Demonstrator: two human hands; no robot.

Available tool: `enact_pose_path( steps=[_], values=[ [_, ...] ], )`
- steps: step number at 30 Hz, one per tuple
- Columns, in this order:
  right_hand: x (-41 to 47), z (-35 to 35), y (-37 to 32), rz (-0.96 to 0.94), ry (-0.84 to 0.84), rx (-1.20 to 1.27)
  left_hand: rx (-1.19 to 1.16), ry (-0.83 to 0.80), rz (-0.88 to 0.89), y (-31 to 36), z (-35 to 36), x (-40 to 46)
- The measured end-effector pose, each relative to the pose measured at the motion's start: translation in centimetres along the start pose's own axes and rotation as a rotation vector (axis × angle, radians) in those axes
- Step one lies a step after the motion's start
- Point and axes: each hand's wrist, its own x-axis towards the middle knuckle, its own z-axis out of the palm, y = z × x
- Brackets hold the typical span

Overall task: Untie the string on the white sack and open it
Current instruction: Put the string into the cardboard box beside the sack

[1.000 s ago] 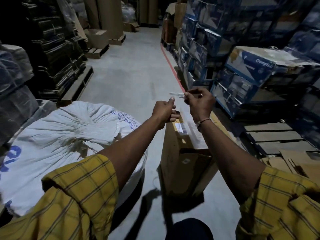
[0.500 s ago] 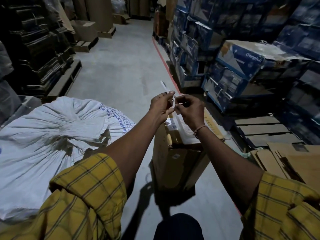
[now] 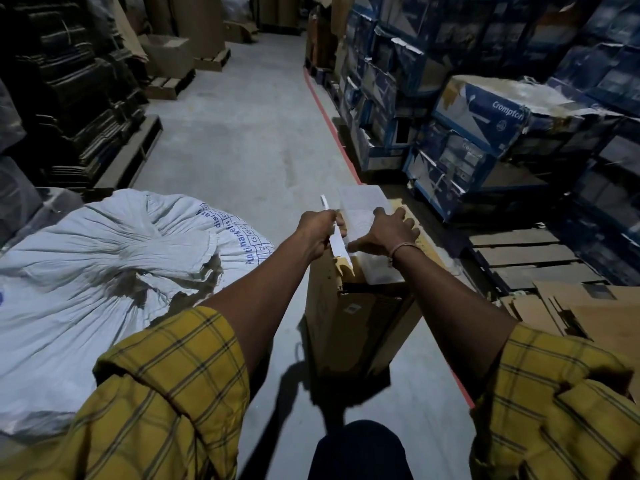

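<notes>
The big white sack (image 3: 86,271) lies on the floor at left, its cloth gathered into folds toward a bunched neck near its middle; I cannot make out a string on it. My left hand (image 3: 318,230) is right of the sack, closed on a thin white strip (image 3: 334,233) that sticks up past the fist. My right hand (image 3: 388,233) lies flat, fingers spread, on the top of a tall brown carton (image 3: 356,327) that stands between my arms. Neither hand touches the sack.
Stacked blue cartons (image 3: 485,112) line the right side behind a red floor line (image 3: 329,123). Dark stacks on pallets (image 3: 69,98) fill the left. Flattened cardboard (image 3: 571,306) lies at right. A grey concrete aisle (image 3: 235,133) runs ahead.
Both hands came down from in front of me to the carton. The right hand let go of the strip and spread flat on the carton top; the left keeps the strip.
</notes>
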Motion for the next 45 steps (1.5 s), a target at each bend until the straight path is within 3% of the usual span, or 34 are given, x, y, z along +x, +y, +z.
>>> enact_pose_path(
  steps=[15,21,28,32,38,45],
  values=[
    [1.3,-1.3,0.9,0.039,-0.137,0.123,-0.085,-0.059,-0.005,-0.9,1.7,-0.4],
    [1.6,-2.1,2.5,0.011,-0.179,0.42,-0.112,-0.09,-0.022,-0.6,1.7,-0.9],
    [2.8,-0.9,3.0,0.018,-0.168,0.515,0.004,-0.07,-0.012,-0.7,2.1,-0.9],
    [1.3,-3.0,2.8,0.005,-0.108,0.768,0.007,-0.058,0.0,-0.7,1.9,-0.7],
    [-2.0,-5.9,3.4,-0.01,-0.259,0.943,-0.009,-0.071,0.01,-1.2,0.8,-0.3],
    [-2.3,-6.0,3.7,0.026,-0.292,1.091,-0.068,0.067,0.218,0.0,0.1,0.8]
  ],
)
